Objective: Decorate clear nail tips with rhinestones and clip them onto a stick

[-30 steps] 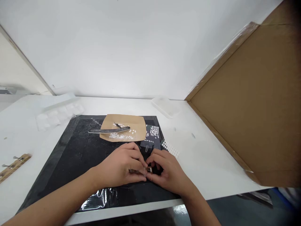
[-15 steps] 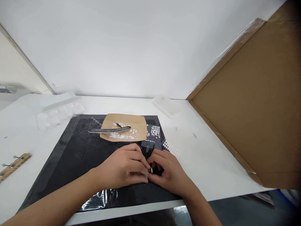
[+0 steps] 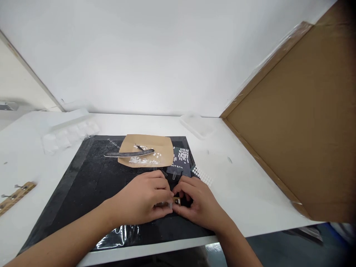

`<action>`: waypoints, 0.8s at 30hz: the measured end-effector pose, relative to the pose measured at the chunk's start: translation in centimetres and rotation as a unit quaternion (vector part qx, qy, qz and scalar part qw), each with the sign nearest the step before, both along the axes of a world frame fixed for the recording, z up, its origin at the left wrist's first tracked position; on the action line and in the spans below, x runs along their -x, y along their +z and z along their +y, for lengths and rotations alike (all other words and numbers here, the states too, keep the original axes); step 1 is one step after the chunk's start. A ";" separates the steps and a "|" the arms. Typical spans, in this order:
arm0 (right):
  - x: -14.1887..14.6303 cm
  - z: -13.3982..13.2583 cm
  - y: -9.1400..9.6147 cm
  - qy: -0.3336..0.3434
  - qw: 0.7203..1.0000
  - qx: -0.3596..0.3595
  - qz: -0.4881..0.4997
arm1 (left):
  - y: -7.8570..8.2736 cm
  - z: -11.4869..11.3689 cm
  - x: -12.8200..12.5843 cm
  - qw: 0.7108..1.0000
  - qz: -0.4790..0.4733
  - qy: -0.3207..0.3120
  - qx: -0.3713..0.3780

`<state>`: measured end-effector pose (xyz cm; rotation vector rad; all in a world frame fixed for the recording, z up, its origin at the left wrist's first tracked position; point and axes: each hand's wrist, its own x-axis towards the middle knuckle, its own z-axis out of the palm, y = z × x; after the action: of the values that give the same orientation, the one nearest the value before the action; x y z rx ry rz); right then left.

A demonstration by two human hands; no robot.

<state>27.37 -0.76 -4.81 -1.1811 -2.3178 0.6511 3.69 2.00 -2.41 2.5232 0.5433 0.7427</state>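
My left hand (image 3: 150, 196) is closed, thumb and fingers pinched together over the black mat (image 3: 91, 185). A sliver of clear plastic (image 3: 166, 204) shows between its fingertips; its kind is mostly hidden. My right hand (image 3: 194, 196) curls closed around a small gold-coloured piece (image 3: 177, 200) with a dark middle, too small to name. The fingertips of both hands meet at this piece. Just beyond them lies a clear nail-tip-shaped piece (image 3: 174, 175). A dark nail file (image 3: 129, 153) rests across a brown paper sheet (image 3: 164, 142) strewn with white bits.
Sheets of small white tabs (image 3: 183, 154) lie right of the paper. Clear plastic trays (image 3: 71, 135) stand at the back left, and another shallow tray (image 3: 197, 126) at the back. A wooden strip with metal pegs (image 3: 16, 196) sits left. A cardboard panel (image 3: 292, 111) borders the right.
My left hand has shifted slightly left, away from the right fingertips, so more of the gold-coloured piece shows. My right hand has hardly moved.
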 end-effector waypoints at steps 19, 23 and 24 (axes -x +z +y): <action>0.2 -0.3 0.3 -0.003 0.999 0.043 0.008 | 0.1 0.0 0.2 0.999 0.032 -0.001 -0.002; 0.2 -0.3 0.3 -0.001 0.999 0.040 0.009 | 0.3 -0.3 0.0 0.997 0.078 0.007 -0.030; 0.2 -0.3 0.3 -0.001 0.999 0.040 0.009 | 0.4 -0.3 -0.1 0.996 0.086 0.007 -0.034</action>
<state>27.13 -1.10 -4.46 -1.2069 -2.2950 0.7581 3.76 1.69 -2.06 2.6644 0.6043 0.5616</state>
